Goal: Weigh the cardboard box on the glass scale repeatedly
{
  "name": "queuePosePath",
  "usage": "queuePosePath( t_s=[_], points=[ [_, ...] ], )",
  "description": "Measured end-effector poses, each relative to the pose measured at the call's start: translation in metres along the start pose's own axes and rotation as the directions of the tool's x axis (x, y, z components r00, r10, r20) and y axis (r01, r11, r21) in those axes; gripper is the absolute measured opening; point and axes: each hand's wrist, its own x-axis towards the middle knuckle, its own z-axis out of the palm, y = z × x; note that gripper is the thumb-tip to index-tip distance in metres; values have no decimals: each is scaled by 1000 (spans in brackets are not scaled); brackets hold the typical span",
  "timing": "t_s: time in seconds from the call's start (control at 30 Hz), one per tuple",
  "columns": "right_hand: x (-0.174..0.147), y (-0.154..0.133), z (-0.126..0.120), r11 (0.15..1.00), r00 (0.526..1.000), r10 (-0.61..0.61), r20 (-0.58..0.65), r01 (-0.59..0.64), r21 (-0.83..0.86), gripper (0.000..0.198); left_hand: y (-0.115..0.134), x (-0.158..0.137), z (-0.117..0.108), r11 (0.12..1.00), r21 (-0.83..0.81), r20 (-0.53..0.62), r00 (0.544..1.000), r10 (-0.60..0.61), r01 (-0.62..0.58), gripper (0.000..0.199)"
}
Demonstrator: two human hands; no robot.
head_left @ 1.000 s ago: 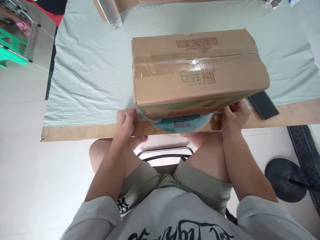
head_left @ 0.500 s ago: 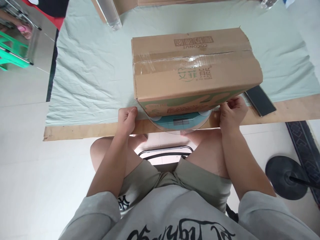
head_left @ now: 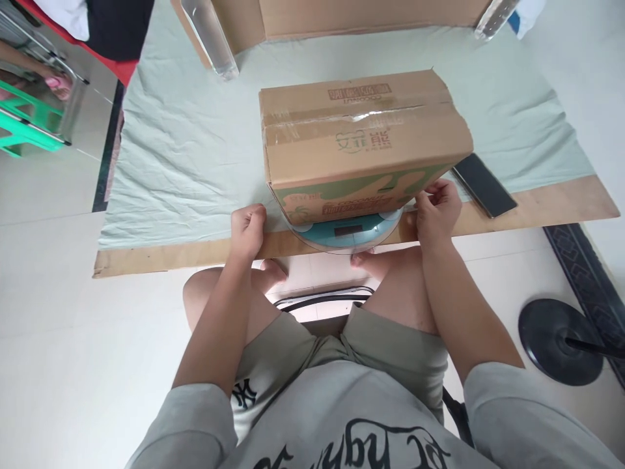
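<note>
A taped-up cardboard box rests on a round glass-edged scale with a blue-green face and a small dark display. Only the scale's front part shows; the box hides the rest. My left hand is a closed fist on the wooden edge, left of the scale and apart from the box. Close to the box's lower right corner, my right hand rests with its fingers curled in. Nothing shows in either hand. A dark phone lies flat just right of my right hand.
A pale green cloth covers the table, with a bare wooden strip along the front. Behind stand an open cardboard piece and a clear plastic-like column. A green stool is at far left, a black round base at right.
The view has shifted, so box and phone appear farther left and more of the back cardboard shows. The scale's display looks darker. Both hands keep nearly the same place and pose.
</note>
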Motion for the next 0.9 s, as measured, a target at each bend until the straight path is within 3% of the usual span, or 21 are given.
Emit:
queuePosePath(
  t_s=[0.3,0.4,0.5,0.63,0.77,0.9],
  points=[
    [-5,1,-10,999,993,-29,116,26,25,28,12,3,-4,999,25,-80,996,26,-24,19],
    [-13,-6,-20,997,983,-69,168,61,52,33,18,-1,-9,1000,5,-67,997,27,-27,19],
    [-22,-16,-24,990,947,-127,294,106,88,53,27,-5,-8,993,-106,72,996,51,-43,39],
    [-25,-27,-16,983,884,-148,443,84,162,69,46,-8,2,965,-242,328,928,176,-98,71],
    [-21,-39,-10,964,854,-157,496,23,266,79,65,-15,2,972,-216,389,905,172,-91,69],
    [-18,-52,-14,965,809,-132,572,-28,263,73,65,-16,-3,968,-249,442,884,152,-42,72]
  ],
)
